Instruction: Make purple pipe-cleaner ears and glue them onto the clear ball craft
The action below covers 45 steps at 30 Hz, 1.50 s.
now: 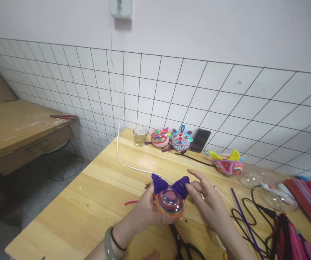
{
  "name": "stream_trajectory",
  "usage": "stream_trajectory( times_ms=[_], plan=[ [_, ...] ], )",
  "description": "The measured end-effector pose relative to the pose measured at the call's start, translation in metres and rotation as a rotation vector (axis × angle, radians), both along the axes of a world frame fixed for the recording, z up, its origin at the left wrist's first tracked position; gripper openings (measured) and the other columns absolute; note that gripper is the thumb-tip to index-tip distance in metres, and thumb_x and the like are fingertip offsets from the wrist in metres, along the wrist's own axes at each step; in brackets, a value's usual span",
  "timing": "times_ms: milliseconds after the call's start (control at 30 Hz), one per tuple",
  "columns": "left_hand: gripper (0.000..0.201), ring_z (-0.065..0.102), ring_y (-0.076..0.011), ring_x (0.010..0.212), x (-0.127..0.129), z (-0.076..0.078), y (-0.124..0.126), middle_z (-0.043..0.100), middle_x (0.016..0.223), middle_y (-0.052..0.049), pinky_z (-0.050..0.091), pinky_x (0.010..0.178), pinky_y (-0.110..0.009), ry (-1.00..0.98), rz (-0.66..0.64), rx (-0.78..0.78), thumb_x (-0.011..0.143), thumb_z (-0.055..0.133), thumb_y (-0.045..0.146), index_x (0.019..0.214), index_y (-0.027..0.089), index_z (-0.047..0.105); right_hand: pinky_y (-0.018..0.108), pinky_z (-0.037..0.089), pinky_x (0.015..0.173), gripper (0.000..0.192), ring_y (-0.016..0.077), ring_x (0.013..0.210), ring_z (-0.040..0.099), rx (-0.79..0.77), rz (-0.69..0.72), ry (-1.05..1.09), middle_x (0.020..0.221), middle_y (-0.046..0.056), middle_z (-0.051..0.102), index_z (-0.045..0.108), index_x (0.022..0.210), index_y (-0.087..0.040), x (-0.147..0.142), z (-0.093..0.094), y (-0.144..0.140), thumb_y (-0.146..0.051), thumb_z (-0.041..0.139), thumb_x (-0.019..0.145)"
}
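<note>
My left hand [150, 207] is wrapped around the side and underside of a clear plastic ball [171, 202] lined with coloured rings of pipe cleaner. Two purple pipe-cleaner ears [159, 183] stand up from the top of the ball. With thumb and a finger, my right hand [208, 193] pinches the edge of the right-hand ear [181, 186], its index finger raised. Under the ball lie black scissors [181, 245], their blades partly hidden by it. A short pink pipe cleaner [130, 203] lies left of the ball.
Decorated balls [181, 140] stand at the wall beside a glass [140, 136] and a phone [200, 140]; a yellow-eared one [228, 164] lies further right. A glue gun [278, 193], black cable, clear plastic shells and pipe-cleaner bundles [307, 202] crowd the right. A white cable [133, 168] crosses the table [71, 216].
</note>
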<state>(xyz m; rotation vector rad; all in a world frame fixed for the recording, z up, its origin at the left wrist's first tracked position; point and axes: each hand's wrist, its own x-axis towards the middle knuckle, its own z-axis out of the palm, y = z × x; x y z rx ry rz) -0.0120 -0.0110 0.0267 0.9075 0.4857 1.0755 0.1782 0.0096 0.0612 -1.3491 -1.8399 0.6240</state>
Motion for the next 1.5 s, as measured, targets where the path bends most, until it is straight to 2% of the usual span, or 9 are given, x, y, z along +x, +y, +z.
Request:
stream_trajectory(
  times_ms=[100,233,467,767,933,1100,1267,1500],
  plan=[
    [0.072,0.057,-0.0329,0.113,0.0,-0.003,0.0,0.062,0.123,-0.013,0.045,0.095,-0.047,-0.009,0.016,0.001,0.056,0.083,0.012,0.12,0.021,0.053,0.026,0.046,0.059,0.037,0.0164,0.061,0.057,-0.01,-0.017,0.028,0.065,-0.001,0.059,0.05,0.121,-0.018,0.001,0.0,0.0,-0.038,0.045,0.09],
    [0.074,0.057,-0.0332,0.113,0.0,-0.004,0.0,0.061,0.124,-0.015,0.045,0.094,-0.048,0.017,-0.024,-0.002,0.057,0.083,0.012,0.123,0.021,0.051,0.027,0.046,0.062,0.037,0.017,0.067,0.057,-0.059,-0.005,0.167,0.072,0.001,0.059,0.05,0.12,-0.018,0.002,-0.006,0.003,-0.038,0.047,0.09],
    [0.074,0.056,-0.0337,0.114,0.001,-0.008,0.001,0.061,0.124,-0.016,0.043,0.095,-0.048,0.009,-0.012,0.054,0.057,0.083,0.014,0.122,0.02,0.051,0.024,0.04,0.054,0.037,0.0134,0.056,0.045,-0.1,-0.006,0.222,0.061,-0.006,0.041,0.051,0.118,-0.018,-0.001,-0.014,0.005,-0.035,0.054,0.086],
    [0.074,0.055,-0.0338,0.115,0.001,-0.005,0.001,0.059,0.125,-0.018,0.043,0.095,-0.048,0.04,-0.013,0.051,0.057,0.083,0.013,0.123,0.018,0.049,0.027,0.041,0.061,0.038,0.0146,0.059,0.05,-0.087,-0.049,0.144,0.061,-0.005,0.048,0.05,0.119,-0.019,-0.001,-0.009,0.003,-0.036,0.054,0.084],
    [0.072,0.056,-0.0332,0.114,0.001,-0.006,0.001,0.061,0.124,-0.016,0.044,0.094,-0.048,0.021,-0.022,0.038,0.057,0.083,0.013,0.121,0.019,0.051,0.025,0.04,0.057,0.042,0.014,0.057,0.047,-0.132,0.001,0.198,0.061,-0.006,0.044,0.048,0.123,-0.018,-0.001,-0.012,0.004,-0.04,0.052,0.086],
    [0.072,0.055,-0.0332,0.115,0.001,-0.005,0.001,0.06,0.126,-0.014,0.043,0.095,-0.047,0.004,-0.023,0.023,0.055,0.084,0.014,0.12,0.021,0.053,0.026,0.043,0.059,0.046,0.0148,0.064,0.052,-0.185,0.042,0.278,0.069,-0.004,0.049,0.048,0.123,-0.019,0.0,-0.014,0.004,-0.046,0.052,0.087],
    [0.073,0.056,-0.0336,0.114,0.001,-0.006,0.001,0.06,0.125,-0.016,0.042,0.096,-0.05,-0.004,-0.045,0.015,0.056,0.083,0.014,0.122,0.021,0.051,0.026,0.044,0.061,0.044,0.015,0.066,0.052,-0.175,0.026,0.344,0.069,-0.003,0.049,0.05,0.12,-0.018,-0.004,-0.011,0.004,-0.045,0.054,0.086],
    [0.071,0.055,-0.0327,0.115,0.002,-0.007,0.001,0.059,0.126,-0.014,0.043,0.096,-0.048,-0.013,-0.045,0.032,0.058,0.082,0.012,0.122,0.021,0.05,0.026,0.044,0.06,0.045,0.0153,0.064,0.052,-0.192,-0.005,0.333,0.065,-0.003,0.05,0.054,0.116,-0.017,-0.003,-0.016,0.005,-0.046,0.057,0.082]
  ],
)
